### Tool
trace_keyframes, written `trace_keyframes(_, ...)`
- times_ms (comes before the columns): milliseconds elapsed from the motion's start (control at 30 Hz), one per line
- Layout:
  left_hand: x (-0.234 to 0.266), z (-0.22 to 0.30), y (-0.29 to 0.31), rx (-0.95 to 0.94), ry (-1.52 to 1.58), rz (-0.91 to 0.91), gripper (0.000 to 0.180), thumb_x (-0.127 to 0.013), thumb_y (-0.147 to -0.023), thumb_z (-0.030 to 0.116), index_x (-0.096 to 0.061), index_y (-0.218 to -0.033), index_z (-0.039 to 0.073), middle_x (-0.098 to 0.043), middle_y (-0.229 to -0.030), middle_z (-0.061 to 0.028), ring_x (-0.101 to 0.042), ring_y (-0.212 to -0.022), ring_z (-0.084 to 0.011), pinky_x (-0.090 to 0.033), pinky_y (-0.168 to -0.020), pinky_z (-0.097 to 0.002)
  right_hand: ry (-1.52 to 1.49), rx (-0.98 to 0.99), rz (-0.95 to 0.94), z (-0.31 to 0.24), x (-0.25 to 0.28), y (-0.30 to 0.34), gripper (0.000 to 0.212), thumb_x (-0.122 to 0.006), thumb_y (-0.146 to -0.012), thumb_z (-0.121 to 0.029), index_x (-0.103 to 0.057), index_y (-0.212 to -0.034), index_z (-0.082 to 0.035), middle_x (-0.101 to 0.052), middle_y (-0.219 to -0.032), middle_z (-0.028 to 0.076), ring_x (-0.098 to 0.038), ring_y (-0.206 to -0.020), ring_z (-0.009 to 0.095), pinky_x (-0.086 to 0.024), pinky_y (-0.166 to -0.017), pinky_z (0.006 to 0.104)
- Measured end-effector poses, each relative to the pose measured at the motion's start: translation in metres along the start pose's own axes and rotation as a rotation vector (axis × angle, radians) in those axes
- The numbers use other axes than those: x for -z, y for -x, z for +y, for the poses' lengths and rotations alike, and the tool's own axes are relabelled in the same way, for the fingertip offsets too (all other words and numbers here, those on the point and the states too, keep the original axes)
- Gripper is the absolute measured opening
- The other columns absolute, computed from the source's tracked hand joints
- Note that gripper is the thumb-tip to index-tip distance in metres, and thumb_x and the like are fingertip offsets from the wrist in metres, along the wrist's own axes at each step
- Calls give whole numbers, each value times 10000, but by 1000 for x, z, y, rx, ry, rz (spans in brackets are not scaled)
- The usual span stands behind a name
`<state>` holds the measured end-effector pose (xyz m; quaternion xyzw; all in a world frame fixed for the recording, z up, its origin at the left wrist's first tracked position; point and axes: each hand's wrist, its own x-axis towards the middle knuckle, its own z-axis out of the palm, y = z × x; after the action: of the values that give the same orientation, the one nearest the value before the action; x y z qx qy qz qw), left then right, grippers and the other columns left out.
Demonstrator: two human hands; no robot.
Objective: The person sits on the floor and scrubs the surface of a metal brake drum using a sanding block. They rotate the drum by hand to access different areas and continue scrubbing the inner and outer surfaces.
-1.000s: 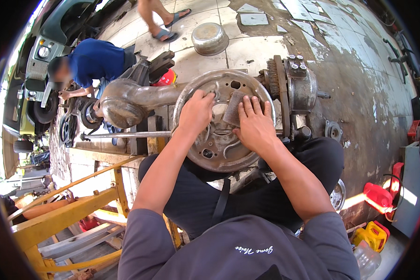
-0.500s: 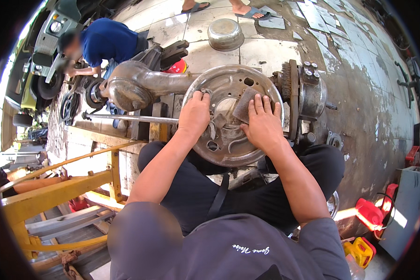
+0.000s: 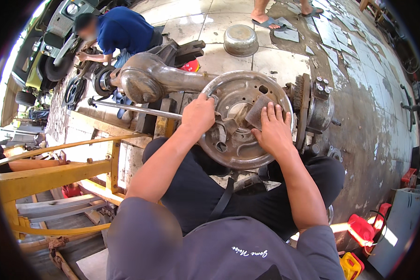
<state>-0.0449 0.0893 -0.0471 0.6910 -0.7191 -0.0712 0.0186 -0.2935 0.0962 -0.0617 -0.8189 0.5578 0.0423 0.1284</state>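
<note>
A round, worn metal brake backing plate [image 3: 238,154], with several holes, is held tilted above my crossed legs. My left hand [image 3: 199,113] is closed on its left edge, fingers curled over the rim and fingertips partly hidden. A brownish-grey piece of sandpaper [image 3: 255,112] lies against the plate's face, right of the centre hole. My right hand [image 3: 274,130] presses it there with spread fingers, covering its right part. Behind the plate stretches a bare metal axle housing [image 3: 140,77] with a bulging middle. Close by on the right is a hub assembly [image 3: 321,109] with a toothed ring and studs.
A metal bowl [image 3: 241,41] sits on the tiles beyond the plate. A long metal rod [image 3: 140,109] and a yellow frame [image 3: 56,177] lie to the left. A person in blue [image 3: 126,30] crouches far left; sandaled feet [image 3: 268,23] show at the top.
The view has shifted, so the scene sits farther right. My right hand and the sandpaper stay on the plate's right side. At the top, the sandaled feet have moved right.
</note>
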Motion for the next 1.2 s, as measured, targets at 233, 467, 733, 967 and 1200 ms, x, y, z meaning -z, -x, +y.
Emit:
trace_keyframes(233, 60, -8, -39, 245, 31, -413, 431, -594, -851, 258, -696, -1223, 65, -707, -1203, -200, -658, -1159, -358, -512, -989, -462, -42, 24, 157, 5, -2, 0, 738, -668, -934, -432, -440, -1514, -36, -410, -1579, 215, -354, -1477, 393, -250, -1190, 606)
trace_keyframes(467, 48, -75, -43, 322, 212, -257, 484, -576, -844, 207, -649, -1287, 28, -675, -1254, -242, -628, -1199, -383, -483, -1025, -430, 3, 47, 199, -4, -3, 5, 731, -688, -911, -475, -480, -1501, -97, -433, -1553, 238, -357, -1467, 417, -246, -1186, 604)
trace_keyframes(733, 40, -65, -78, 141, 204, -449, 518, -544, -880, 186, -601, -1380, 59, -644, -1331, -223, -603, -1254, -359, -459, -1078, -412, 6, 111, 277, -1, -23, -23, 683, -595, -985, -450, -464, -1480, 2, -379, -1568, 293, -337, -1472, 458, -235, -1214, 561)
trace_keyframes(967, 35, -73, -84, 155, 208, -549, 548, -537, -856, 127, -607, -1400, 117, -628, -1373, -189, -588, -1284, -336, -463, -1074, -409, -48, 160, 228, -19, -16, -49, 705, -587, -996, -423, -405, -1507, 28, -353, -1592, 273, -304, -1499, 433, -247, -1227, 526)
trace_keyframes(1200, 48, -74, -83, 154, 178, -666, 645, -540, -790, 27, -603, -1420, 154, -634, -1384, -148, -598, -1278, -328, -472, -1064, -393, 57, 352, 186, -27, -14, -71, 663, -533, -1024, -430, -422, -1510, 7, -373, -1602, 218, -308, -1507, 388, -239, -1237, 509)
